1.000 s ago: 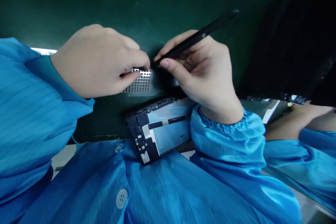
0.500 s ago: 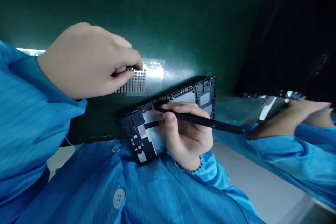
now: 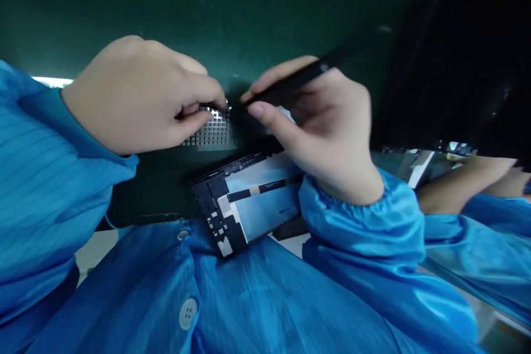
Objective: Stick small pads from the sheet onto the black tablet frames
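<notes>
My left hand [image 3: 141, 97] is closed in a pinch on the edge of a clear sheet [image 3: 213, 131] carrying a grid of small pads, which lies on the dark green mat [image 3: 232, 11]. Fingers of my right hand [image 3: 323, 121] are closed round black tweezers [image 3: 290, 83], whose tips reach the sheet's right edge close to my left fingertips. Just below the sheet lies an opened device frame [image 3: 244, 202] with a black board section and a pale metal plate. My right wrist and blue sleeve cover its right end.
Another person's forearm in a blue sleeve [image 3: 477, 193] rests at the right, beside a flat device [image 3: 415, 168] on the mat. My blue coat with white buttons [image 3: 188, 312] fills the lower part of the view. A pale bench edge [image 3: 89, 251] shows at lower left.
My right hand lifted the tweezers from the device frame back up to the sheet of pads. My left hand stayed pinched on the sheet.
</notes>
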